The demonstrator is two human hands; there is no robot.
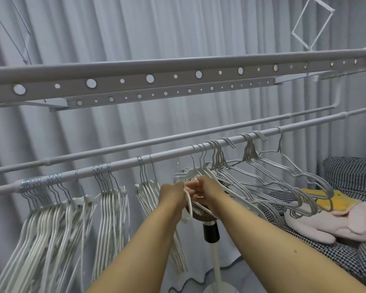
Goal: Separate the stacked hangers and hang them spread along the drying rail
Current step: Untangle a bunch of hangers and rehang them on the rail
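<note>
A grey drying rail [123, 164] runs from lower left up to the right. Several bunches of white hangers [51, 218] hang by their hooks along its left half. Grey wire hangers [268, 180] hang in tilted bunches on its right half. Just below the rail's middle, my left hand [171, 196] and my right hand [203, 192] meet on a small stack of white hangers [189, 205]. Both hands grip that stack, fingers curled round its top and arms. The hooks of this stack are hidden behind my fingers.
A second thinner rail [178, 137] runs behind the first, and two perforated bars [148, 79] hang above. A standing fan [211, 229] stands right behind my hands. A bed with a checked cover [351, 176] and a pink soft toy [334, 225] lies at right. Grey curtains fill the back.
</note>
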